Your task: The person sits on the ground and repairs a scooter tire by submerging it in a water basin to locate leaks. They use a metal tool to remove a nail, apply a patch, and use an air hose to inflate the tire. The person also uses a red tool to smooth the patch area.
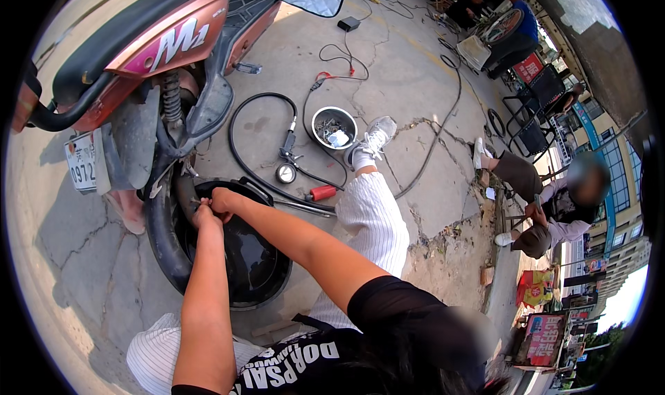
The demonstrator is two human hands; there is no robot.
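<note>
My left hand [205,214] and my right hand [222,201] meet over a round black basin [267,284] with dark liquid in it. The fingers of my left hand are closed on the edge of a black inner tube [184,193]. Close against it, my right hand is curled closed; what its fingers hold is hidden. The tube sits beside a black tyre [163,239] at the rear of a copper-coloured scooter [166,38]. Rods or levers [305,205] lie by the basin's far right rim.
An air hose [233,135] with an inflator [287,146] and round gauge [285,173] lies past the basin. Near my shoe are a red-handled tool [321,193] and a metal bowl [334,111] of small parts. A seated person [568,204] is at the right.
</note>
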